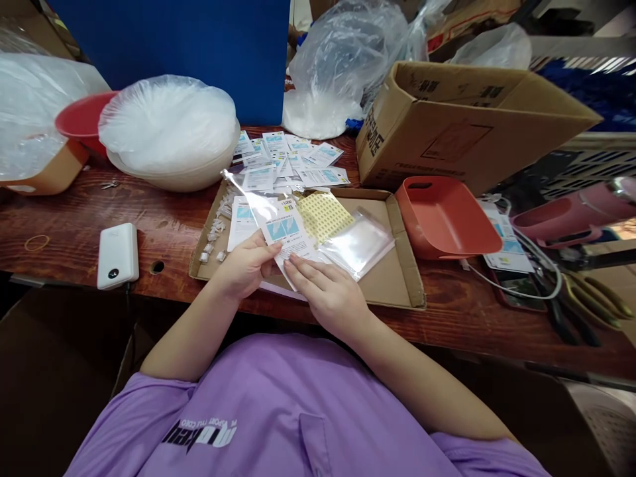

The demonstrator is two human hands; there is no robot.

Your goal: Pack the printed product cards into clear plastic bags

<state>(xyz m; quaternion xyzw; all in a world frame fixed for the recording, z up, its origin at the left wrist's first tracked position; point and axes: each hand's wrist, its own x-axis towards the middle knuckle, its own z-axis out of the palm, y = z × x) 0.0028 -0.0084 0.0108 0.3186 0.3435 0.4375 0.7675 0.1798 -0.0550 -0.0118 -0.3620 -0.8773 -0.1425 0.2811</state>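
Observation:
My left hand [248, 264] pinches a white printed card [283, 228] with blue pictures by its left edge, the thumb on top. A clear plastic bag [243, 189] is around the card, its open-looking end reaching up and left. On the card's lower right lie the fingers of my right hand [332, 291], close together; the thumb is hidden, seemingly beneath. Below the hands is a shallow cardboard tray [397, 278]. In it are a yellow sheet of small stickers [325, 215], a stack of clear bags [360, 245], more cards [241, 222] and several small white pieces [213, 235].
Behind the tray lies a pile of bagged cards [285, 156]. An orange-red bin [447, 218] and a large carton [477, 132] stand right, a plastic-covered bowl [169, 146] left. A white power bank [118, 255] sits near the front edge; scissors [591, 298] lie far right.

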